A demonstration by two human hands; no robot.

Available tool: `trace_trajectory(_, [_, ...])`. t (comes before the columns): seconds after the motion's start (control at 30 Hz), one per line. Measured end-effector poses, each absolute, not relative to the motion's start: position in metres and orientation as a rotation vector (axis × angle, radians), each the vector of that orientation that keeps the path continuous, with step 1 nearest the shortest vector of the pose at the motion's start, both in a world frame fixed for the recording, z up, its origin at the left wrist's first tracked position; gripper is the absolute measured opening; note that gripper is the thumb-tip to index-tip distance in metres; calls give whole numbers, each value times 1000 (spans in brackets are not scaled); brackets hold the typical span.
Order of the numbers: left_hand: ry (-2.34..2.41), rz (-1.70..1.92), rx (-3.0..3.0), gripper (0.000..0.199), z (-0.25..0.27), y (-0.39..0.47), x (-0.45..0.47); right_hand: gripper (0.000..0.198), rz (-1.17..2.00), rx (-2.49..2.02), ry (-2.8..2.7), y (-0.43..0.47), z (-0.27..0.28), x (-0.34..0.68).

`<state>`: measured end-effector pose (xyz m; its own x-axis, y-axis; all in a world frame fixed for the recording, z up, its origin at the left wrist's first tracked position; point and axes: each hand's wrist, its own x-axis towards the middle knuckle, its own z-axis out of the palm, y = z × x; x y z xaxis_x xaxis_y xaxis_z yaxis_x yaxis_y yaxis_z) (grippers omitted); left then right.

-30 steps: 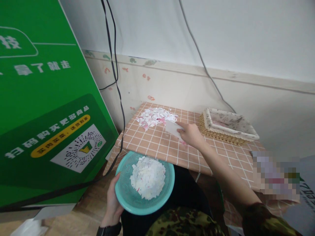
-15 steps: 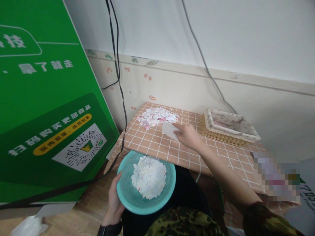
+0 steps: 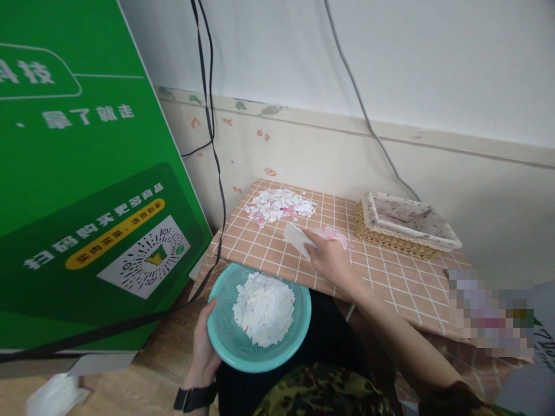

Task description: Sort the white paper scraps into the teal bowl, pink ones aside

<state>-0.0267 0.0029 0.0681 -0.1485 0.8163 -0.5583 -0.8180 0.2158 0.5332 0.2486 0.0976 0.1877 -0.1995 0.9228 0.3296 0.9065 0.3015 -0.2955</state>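
My left hand is closed on the left rim of a turquoise plastic colander, held below the table's front edge. Inside the colander lies a heap of small white paper scraps with a few pink specks. Over the table, my right hand grips a flat white scraper, its free edge pointing to the far left. Beyond that edge spreads a pile of torn white and pink paper scraps. Just behind my right hand is a pale pink patch of paper, partly hidden by the fingers.
A checked brown cloth covers the table. A cloth-lined wicker basket stands at its back right. A large green panel rises on the left, with a black strap hanging beside the table. A white bag lies on the floor.
My right hand has moved slightly left and toward me with the scraper, and the pink paper behind it now shows. The left hand still holds the colander.
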Motion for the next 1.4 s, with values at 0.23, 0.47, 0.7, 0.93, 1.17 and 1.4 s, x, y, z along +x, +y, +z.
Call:
trace_trajectory(0.23, [1012,1407,21,15,75,4,-27,41,154,-1447,-2155,89,177,246])
trace_trajectory(0.47, [1011,1408,9,18,76,6,-26,44,164,-1339,-2223,75,168,242])
trace_trajectory(0.7, [976,1397,19,19,72,5,-24,42,60,-1417,-2185,74,168,248])
trace_trajectory(0.93, [936,1399,20,22,69,4,-25,49,301,-1164,-2298,53,167,238])
trace_trajectory(1.17, [980,1399,11,20,72,4,-24,40,111,-1362,-2096,62,176,243])
trace_trajectory(1.4, [962,1403,35,17,78,5,-22,48,65,-1344,-2298,77,164,244])
